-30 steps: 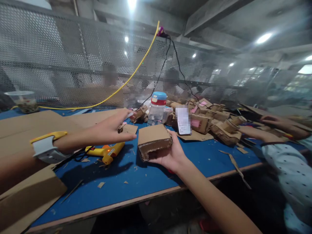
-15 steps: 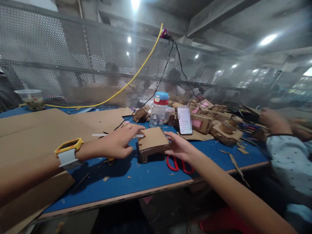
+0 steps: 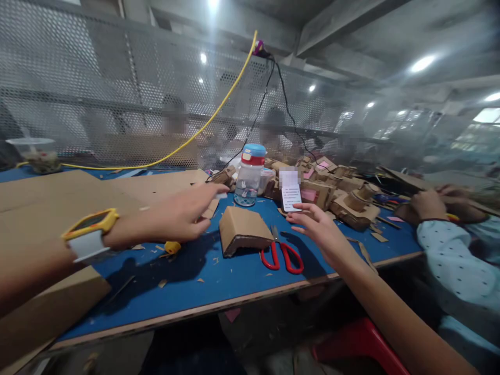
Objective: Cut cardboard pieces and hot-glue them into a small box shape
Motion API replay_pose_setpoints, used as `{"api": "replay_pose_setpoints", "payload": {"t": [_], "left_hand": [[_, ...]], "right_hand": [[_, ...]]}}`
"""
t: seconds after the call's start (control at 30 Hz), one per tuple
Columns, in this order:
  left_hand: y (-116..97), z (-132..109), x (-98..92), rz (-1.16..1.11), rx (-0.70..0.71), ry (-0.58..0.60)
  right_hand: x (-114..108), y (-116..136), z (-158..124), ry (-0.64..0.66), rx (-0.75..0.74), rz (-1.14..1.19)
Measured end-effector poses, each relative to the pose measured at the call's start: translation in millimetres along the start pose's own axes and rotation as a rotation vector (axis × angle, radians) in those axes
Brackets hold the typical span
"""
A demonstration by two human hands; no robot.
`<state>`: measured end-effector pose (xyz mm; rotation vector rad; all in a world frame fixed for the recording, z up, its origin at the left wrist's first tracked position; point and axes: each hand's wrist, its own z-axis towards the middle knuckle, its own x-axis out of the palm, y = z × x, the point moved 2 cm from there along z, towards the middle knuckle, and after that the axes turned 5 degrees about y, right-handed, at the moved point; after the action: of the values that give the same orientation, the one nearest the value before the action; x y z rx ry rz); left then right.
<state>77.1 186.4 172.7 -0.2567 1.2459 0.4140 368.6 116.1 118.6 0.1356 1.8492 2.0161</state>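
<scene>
My left hand (image 3: 189,211) hovers left of a small cardboard piece, fingers closed around a thin white stick (image 3: 222,196); most of the stick is hidden behind the hand. The folded cardboard piece (image 3: 246,226) stands on the blue table, its bent sides down, touched by neither hand. My right hand (image 3: 318,226) is open, with fingers apart. Its fingertips overlap the lower edge of an upright phone (image 3: 291,199) showing text; whether they touch it I cannot tell. Red-handled scissors (image 3: 292,259) lie beside the cardboard piece, blades partly behind it.
A water bottle (image 3: 249,179) stands behind the cardboard piece. Cardboard models (image 3: 353,208) crowd the back right. A large cardboard sheet (image 3: 47,200) covers the left, near a yellow object (image 3: 172,247) and a plastic cup (image 3: 39,156). Another person's hand (image 3: 428,204) works at the right.
My right hand has let go of the cardboard piece and moved right and up to the phone. My left hand has risen a little with the white stick. More of the scissors shows.
</scene>
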Motion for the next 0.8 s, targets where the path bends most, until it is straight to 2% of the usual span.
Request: {"api": "replay_pose_setpoints", "payload": {"t": [0.07,0.13,0.2,0.27,0.3,0.37,0.47,0.5,0.57,0.7,0.8], "left_hand": [[3.3,-16.6,-19.5,0.129,-0.002,-0.029],[10.1,-34.8,-36.7,0.297,0.021,-0.190],[22.5,-49.4,-45.0,0.433,-0.027,-0.289],[38.8,-57.7,-45.3,0.465,-0.147,-0.307],[47.0,-59.6,-43.4,0.453,-0.220,-0.290],[60.0,-61.2,-37.9,0.447,-0.317,-0.288],[76.3,-66.3,-28.4,0.436,-0.565,-0.283],[81.4,-69.8,-24.8,0.426,-0.627,-0.271],[92.4,-79.2,-17.4,0.405,-0.680,-0.243],[116.0,-99.2,-6.4,0.347,-0.685,-0.199],[124.3,-103.6,-1.4,0.272,-0.652,-0.165]], "right_hand": [[-1.7,1.1,-11.8,-0.025,-0.130,-0.105],[-0.7,8.8,-28.4,-0.061,-0.302,-0.226],[8.3,22.0,-47.7,-0.120,-0.499,-0.392],[31.7,38.4,-65.8,-0.123,-0.762,-0.610],[49.2,46.1,-73.2,-0.070,-0.900,-0.679],[92.8,57.8,-82.6,0.115,-1.097,-0.837],[162.8,65.3,-83.2,0.442,-1.158,-1.147],[182.5,67.0,-80.7,0.516,-1.146,-1.167],[214.4,70.1,-72.9,0.579,-1.109,-1.182],[254.9,69.0,-52.3,0.729,-0.961,-1.307],[271.7,66.3,-39.7,0.722,-0.934,-1.344]]}}
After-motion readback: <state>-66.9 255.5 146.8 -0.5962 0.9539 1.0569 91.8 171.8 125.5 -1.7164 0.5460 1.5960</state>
